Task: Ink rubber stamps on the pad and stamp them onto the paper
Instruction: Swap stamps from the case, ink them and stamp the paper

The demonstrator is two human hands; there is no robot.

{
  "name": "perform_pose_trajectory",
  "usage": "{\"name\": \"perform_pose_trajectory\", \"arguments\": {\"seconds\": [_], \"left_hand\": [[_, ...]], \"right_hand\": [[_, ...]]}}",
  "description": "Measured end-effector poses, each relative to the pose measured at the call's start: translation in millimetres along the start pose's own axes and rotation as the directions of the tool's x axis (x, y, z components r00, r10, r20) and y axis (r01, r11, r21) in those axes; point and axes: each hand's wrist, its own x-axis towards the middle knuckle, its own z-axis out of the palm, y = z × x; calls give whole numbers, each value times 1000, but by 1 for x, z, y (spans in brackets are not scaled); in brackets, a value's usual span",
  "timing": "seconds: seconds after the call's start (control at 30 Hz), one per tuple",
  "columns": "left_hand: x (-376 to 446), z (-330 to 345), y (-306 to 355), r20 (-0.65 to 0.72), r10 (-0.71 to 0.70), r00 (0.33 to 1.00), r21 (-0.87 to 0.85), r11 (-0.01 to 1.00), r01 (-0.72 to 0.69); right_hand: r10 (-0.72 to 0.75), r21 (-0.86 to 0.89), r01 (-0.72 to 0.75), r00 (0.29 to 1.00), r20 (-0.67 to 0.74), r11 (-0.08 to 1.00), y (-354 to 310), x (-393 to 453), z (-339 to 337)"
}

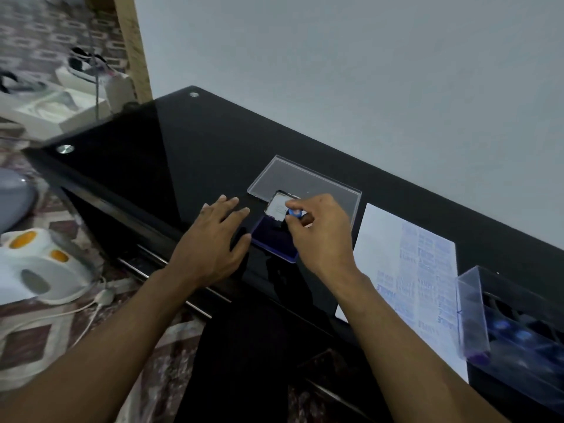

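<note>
My right hand [320, 230] pinches a small rubber stamp with a blue knob [295, 212] and holds it over the dark blue ink pad [274, 242] in its open case. The stamp's body is mostly hidden by my fingers. My left hand [213, 239] lies flat on the black glass table, fingers spread, just left of the pad. The white paper [406, 264], covered with several blue stamp prints, lies to the right of the pad.
A clear lid [302, 178] lies behind the pad. A clear plastic box with more blue-knobbed stamps [515, 334] stands at the right edge. The black table [171, 154] backs onto a white wall. A white appliance and cables [45, 267] lie on the floor at left.
</note>
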Motion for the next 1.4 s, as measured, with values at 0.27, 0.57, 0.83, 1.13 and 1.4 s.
{"name": "perform_pose_trajectory", "arguments": {"seconds": [0.27,0.57,0.83,1.13,1.4], "left_hand": [[-2,7,-12,34,-22,999,79,997,19],[-2,12,-10,49,-30,998,158,987,22],[-4,13,-9,42,-31,999,182,983,23],[-4,13,-7,23,-37,999,188,982,32],[-5,14,-7,10,-31,999,184,983,28]], "right_hand": [[-47,-212,82,986,162,974,-6,6,10],[-21,-235,69,979,203,970,-5,11,6],[-31,-233,78,979,199,969,-4,15,9],[39,-170,-2,976,214,986,-5,19,6],[47,-171,-13,980,193,985,-3,19,9]]}}
